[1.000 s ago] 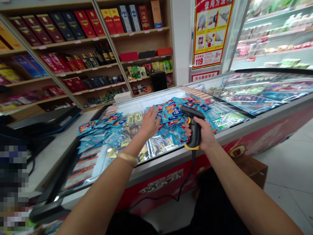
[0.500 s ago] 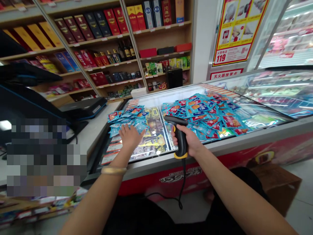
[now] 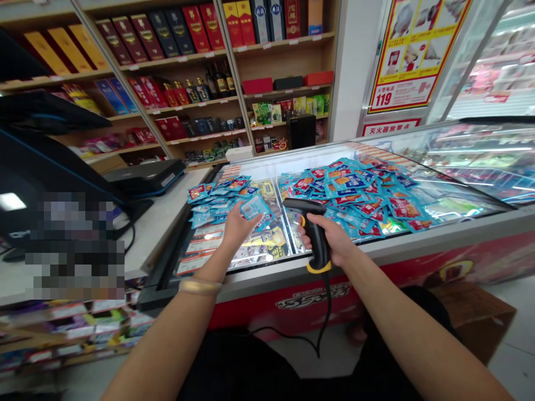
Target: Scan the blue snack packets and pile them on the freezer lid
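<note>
My left hand [image 3: 236,228] pinches a small blue snack packet [image 3: 253,207] and lifts it, barcode side up, off the smaller pile of blue packets [image 3: 213,197] on the freezer's glass lid [image 3: 267,245]. My right hand [image 3: 330,242] grips the handle of a black and yellow barcode scanner [image 3: 311,231], its head pointing left toward the held packet. A cable hangs down from the scanner. A larger pile of blue and red packets [image 3: 355,192] lies to the right of the scanner.
A till screen [image 3: 37,167] and a black device [image 3: 144,177] stand on the white counter at left. Shelves of boxed bottles [image 3: 175,33] fill the back wall. A second glass-topped freezer [image 3: 472,150] runs to the right. A cardboard box [image 3: 472,317] sits on the floor.
My left hand moved from the large right pile to the left pile, then picked up one packet and raised it. The scanner stayed in my right hand, and the view shifted left.
</note>
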A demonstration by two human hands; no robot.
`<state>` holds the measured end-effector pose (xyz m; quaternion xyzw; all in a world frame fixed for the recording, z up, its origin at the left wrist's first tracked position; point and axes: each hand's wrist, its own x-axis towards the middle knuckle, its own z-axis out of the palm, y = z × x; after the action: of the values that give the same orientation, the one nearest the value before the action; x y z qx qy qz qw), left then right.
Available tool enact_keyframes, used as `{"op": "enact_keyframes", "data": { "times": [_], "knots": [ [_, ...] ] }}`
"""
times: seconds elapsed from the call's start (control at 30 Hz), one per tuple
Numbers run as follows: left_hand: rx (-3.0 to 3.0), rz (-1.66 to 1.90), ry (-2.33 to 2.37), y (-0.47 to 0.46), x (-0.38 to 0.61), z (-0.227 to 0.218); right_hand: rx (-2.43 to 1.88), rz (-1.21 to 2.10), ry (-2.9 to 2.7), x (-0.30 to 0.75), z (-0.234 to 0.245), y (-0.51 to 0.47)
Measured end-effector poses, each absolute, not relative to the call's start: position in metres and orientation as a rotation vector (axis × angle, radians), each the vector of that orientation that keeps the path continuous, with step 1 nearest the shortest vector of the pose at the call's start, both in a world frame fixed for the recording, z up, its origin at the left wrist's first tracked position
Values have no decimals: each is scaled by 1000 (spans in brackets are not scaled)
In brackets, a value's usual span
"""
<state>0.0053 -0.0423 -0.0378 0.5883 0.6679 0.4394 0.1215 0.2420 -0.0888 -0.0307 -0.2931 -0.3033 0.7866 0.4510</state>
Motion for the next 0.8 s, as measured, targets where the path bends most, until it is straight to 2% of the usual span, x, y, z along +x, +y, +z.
{"op": "enact_keyframes", "data": {
  "times": [0.27, 0.8],
  "knots": [
    [1594, 1272, 1511, -45, 7, -42, -675, 1977, -903, 241, -34, -92],
    [1818, 1113, 1472, -48, 16, -42, -620, 1964, -979, 243, -42, -88]
  ]
}}
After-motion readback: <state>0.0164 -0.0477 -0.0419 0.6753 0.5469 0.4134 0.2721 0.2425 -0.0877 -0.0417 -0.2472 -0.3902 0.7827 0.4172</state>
